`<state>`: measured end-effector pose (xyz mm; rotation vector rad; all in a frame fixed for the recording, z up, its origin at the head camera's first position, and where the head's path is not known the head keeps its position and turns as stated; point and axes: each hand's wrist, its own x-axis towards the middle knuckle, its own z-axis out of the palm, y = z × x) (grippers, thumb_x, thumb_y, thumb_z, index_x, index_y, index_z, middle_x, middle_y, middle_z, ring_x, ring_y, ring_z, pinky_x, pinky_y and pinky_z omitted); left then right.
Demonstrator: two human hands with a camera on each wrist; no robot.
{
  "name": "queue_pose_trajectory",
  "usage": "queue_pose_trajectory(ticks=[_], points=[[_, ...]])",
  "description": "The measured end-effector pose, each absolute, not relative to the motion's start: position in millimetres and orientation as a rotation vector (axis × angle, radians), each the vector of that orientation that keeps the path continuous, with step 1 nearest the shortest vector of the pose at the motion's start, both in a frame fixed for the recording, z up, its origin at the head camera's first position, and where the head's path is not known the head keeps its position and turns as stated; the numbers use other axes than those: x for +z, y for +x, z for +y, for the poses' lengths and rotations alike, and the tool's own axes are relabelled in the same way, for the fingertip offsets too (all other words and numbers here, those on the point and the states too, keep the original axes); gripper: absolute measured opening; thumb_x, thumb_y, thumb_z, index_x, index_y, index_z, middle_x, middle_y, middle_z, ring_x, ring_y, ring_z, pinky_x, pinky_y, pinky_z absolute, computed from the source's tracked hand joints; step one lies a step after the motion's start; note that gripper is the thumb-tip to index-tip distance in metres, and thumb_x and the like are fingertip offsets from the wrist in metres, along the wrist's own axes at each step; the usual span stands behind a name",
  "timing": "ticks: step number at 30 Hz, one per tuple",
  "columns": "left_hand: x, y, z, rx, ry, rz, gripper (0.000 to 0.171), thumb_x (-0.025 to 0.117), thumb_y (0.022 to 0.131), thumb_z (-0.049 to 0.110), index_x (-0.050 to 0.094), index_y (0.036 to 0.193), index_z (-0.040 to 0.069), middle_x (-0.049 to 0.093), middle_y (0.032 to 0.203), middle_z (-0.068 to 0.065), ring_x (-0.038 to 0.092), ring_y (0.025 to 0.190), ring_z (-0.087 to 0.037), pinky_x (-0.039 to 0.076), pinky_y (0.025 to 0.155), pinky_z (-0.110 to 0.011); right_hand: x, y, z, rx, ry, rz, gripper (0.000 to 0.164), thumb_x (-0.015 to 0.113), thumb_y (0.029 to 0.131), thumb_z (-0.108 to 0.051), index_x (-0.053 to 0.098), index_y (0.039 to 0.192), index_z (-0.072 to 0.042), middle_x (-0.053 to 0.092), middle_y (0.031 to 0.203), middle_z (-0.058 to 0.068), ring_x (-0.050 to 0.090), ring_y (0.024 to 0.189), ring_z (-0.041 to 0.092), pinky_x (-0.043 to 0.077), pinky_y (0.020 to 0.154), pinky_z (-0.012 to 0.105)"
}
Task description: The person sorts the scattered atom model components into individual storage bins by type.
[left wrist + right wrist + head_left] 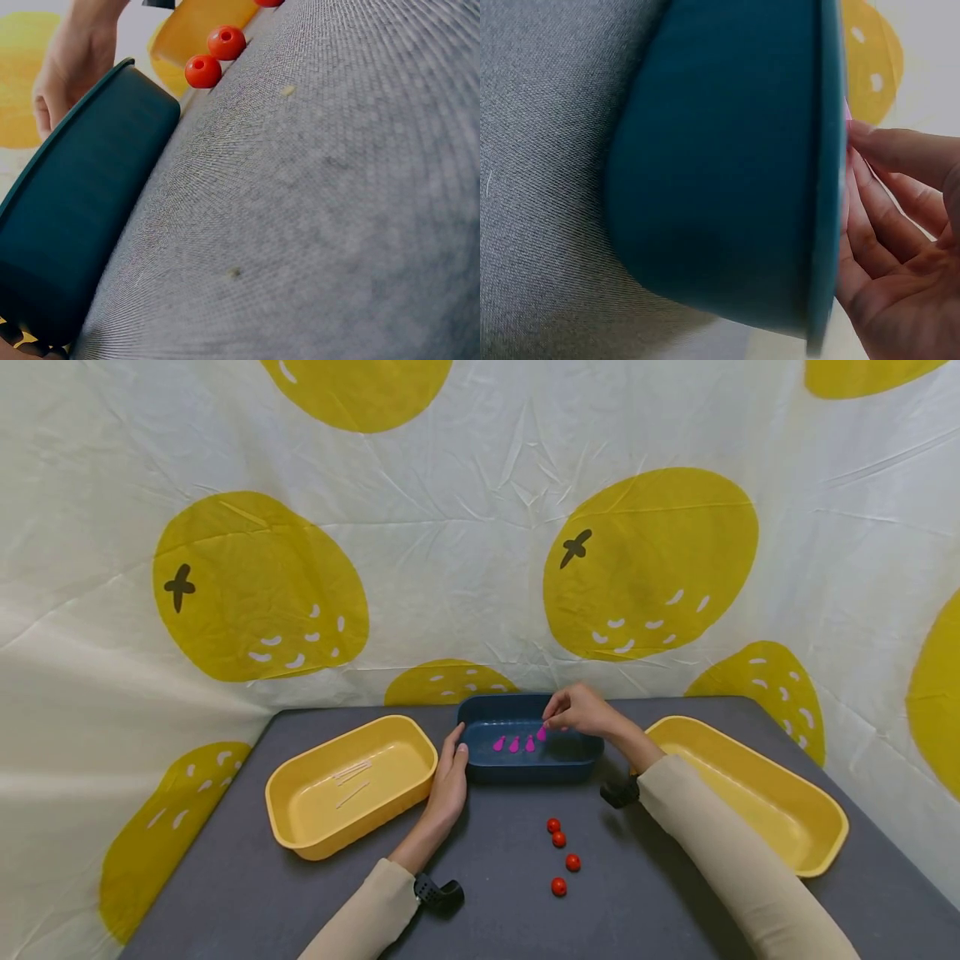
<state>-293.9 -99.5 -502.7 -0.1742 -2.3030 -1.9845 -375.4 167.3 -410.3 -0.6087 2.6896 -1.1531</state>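
Observation:
Over the right part of a dark blue bin (525, 772), my right hand (581, 712) pinches a small magenta teardrop-shaped piece (542, 734) between thumb and fingertips. Three similar magenta pieces (514, 744) lie in a row on the bin floor to its left. A bit of magenta also shows just under the hand, partly hidden. My left hand (448, 781) rests along the bin's left end, its fingers fairly straight against the outer wall. In the right wrist view, the bin wall (720, 165) hides most of what the right fingertips (862, 133) hold.
Several red beads (558, 839) lie on the grey tabletop (495, 893) in front of the bin. A yellow bin (300, 843) at left holds a few thin pale sticks (352, 771). Another yellow bin (817, 827) stands at right, partly behind the right forearm. A lemon-print curtain (465, 577) hangs behind.

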Motion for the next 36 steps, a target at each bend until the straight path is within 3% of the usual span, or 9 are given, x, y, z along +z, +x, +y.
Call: queue_pose_trajectory(ticks=[4, 10, 19, 28, 36], points=[[-502, -293, -100, -1.98, -0.186, -2.297, 0.05, 0.032, 0.114, 0.034, 0.029, 0.164, 0.023, 0.026, 0.172, -0.003, 0.025, 0.158, -0.03, 0.017, 0.128, -0.059, -416, -381, 166, -1.146, -0.584, 2.696, 0.009, 0.075, 0.091, -0.005, 0.077, 0.097, 0.002, 0.078, 0.09, 0.014, 0.07, 0.082, 0.031, 0.06, 0.078, 0.044], [-503, -293, -101, -1.981, -0.191, -2.299, 0.051, 0.032, 0.114, 0.035, 0.029, 0.164, 0.022, 0.025, 0.172, -0.004, 0.024, 0.159, -0.03, 0.017, 0.128, -0.059, -424, -388, 162, -1.147, -0.585, 2.694, 0.012, 0.075, 0.091, -0.002, 0.077, 0.098, 0.007, 0.077, 0.085, 0.012, 0.069, 0.077, 0.03, 0.06, 0.076, 0.048], [-503, -294, -101, -1.965, -0.197, -2.308, 0.05, 0.031, 0.115, 0.031, 0.029, 0.164, 0.021, 0.026, 0.171, -0.004, 0.025, 0.158, -0.031, 0.018, 0.128, -0.06, -428, -393, 157, -1.087, -0.593, 2.723, 0.01, 0.075, 0.087, -0.001, 0.077, 0.094, 0.006, 0.075, 0.075, 0.011, 0.066, 0.065, 0.02, 0.051, 0.061, 0.028], [-504, -293, -100, -1.982, -0.186, -2.306, 0.05, 0.032, 0.115, 0.033, 0.029, 0.164, 0.024, 0.026, 0.171, -0.001, 0.026, 0.158, -0.028, 0.019, 0.129, -0.057, -429, -395, 154, -0.96, -0.581, 2.787, 0.006, 0.075, 0.084, -0.001, 0.078, 0.088, 0.002, 0.075, 0.073, 0.008, 0.06, 0.059, 0.011, 0.051, 0.06, 0.026], [-504, -294, -100, -1.976, -0.229, -2.279, 0.051, 0.031, 0.115, 0.032, 0.029, 0.164, 0.017, 0.027, 0.171, -0.005, 0.026, 0.158, -0.032, 0.018, 0.128, -0.06, -432, -397, 151, -0.82, -0.573, 2.845, 0.005, 0.076, 0.085, -0.003, 0.08, 0.087, -0.002, 0.077, 0.079, 0.006, 0.063, 0.067, 0.011, 0.053, 0.065, 0.027]])
